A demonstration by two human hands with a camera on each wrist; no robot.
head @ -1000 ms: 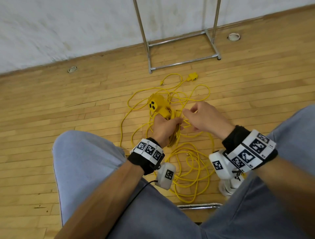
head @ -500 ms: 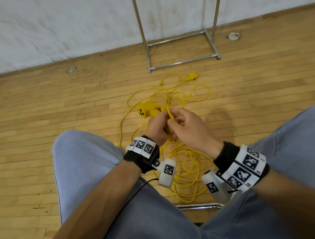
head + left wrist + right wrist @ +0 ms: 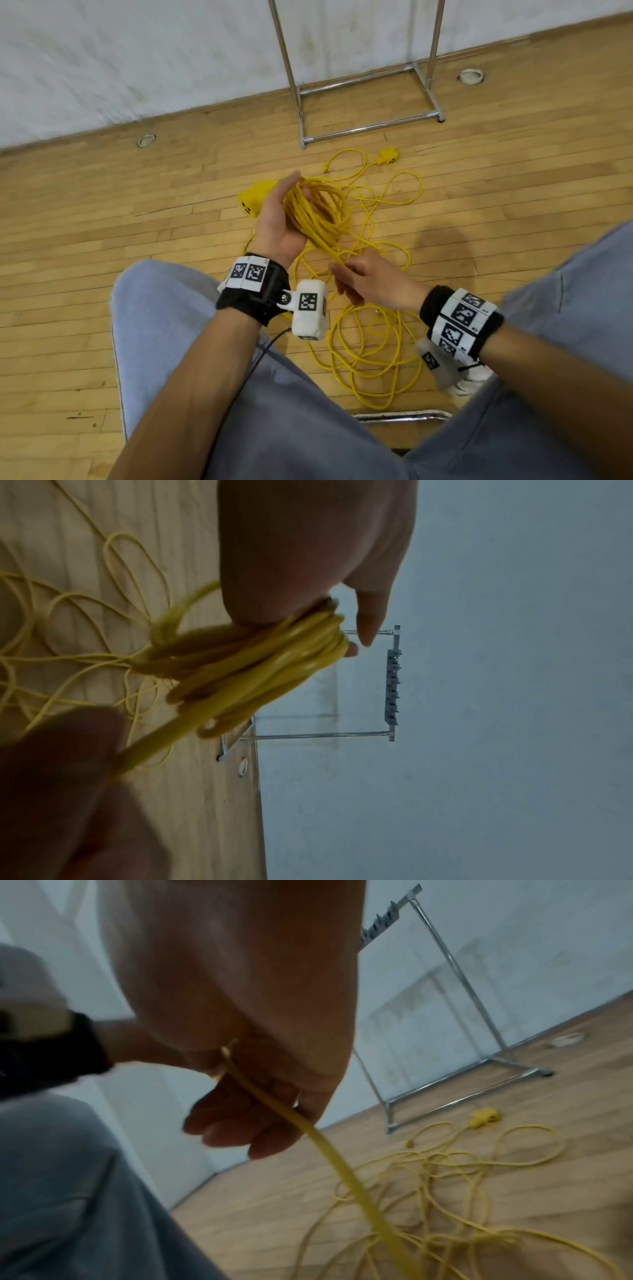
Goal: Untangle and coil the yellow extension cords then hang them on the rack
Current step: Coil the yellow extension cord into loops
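Observation:
My left hand [image 3: 291,205] is raised palm-up and holds a coil of yellow cord [image 3: 318,216] looped over its fingers; the left wrist view shows the coil [image 3: 260,666] across the fingers. A yellow socket block [image 3: 251,202] hangs just behind that hand. My right hand [image 3: 346,274] sits nearer my body and pinches one strand [image 3: 329,1150] that leads off the coil. Loose yellow cord [image 3: 373,342] lies tangled on the floor between my knees. Another socket end [image 3: 388,156] lies by the chrome rack [image 3: 366,99], whose hook bar [image 3: 393,683] shows high up.
The rack stands against a white wall [image 3: 137,61]. Two round floor sockets [image 3: 146,139] [image 3: 472,75] sit in the wooden floor. A chrome chair rail [image 3: 400,416] and a white shoe [image 3: 469,373] are close to the loose cord. Grey-trousered knees flank the tangle.
My left hand has risen and turned palm-up with the coil. My right hand has left the bundle and drawn back toward me along a strand.

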